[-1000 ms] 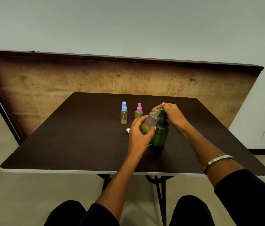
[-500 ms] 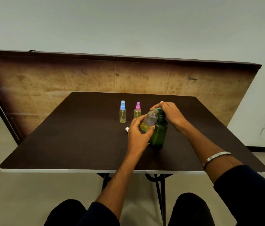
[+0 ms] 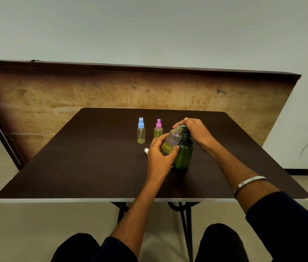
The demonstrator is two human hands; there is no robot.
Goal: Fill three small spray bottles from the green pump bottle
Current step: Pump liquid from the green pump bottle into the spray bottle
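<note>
Two capped bottles (image 3: 141,131) stand left on our desk (image 3: 85,159). Our left hand (image 3: 158,157) grips an uncapped bottle (image 3: 172,140); our right hand's (image 3: 196,132) curled fingers (image 3: 180,122) press the pump (image 3: 184,148).

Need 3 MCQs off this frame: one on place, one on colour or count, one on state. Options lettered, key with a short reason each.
1. Where does the small clear plastic spray bottle with the blue cap stand?
A. left of the pink-capped spray bottle
B. behind the dark green plastic pump bottle
C. at the near edge of the dark brown table

2. How many small bottles stand capped on the table?
A. one
B. two
C. three

3. What state is the uncapped clear small bottle in?
A. lying flat on the table
B. upright and full
C. tilted in the left hand, mouth at the pump spout

Key: 1 A, the blue cap is leftmost of the pair. 2 B, only the blue and pink ones stand capped. 3 C, the left hand holds it slanted, with yellow liquid low inside, while the right hand rests on the pump head.
</note>
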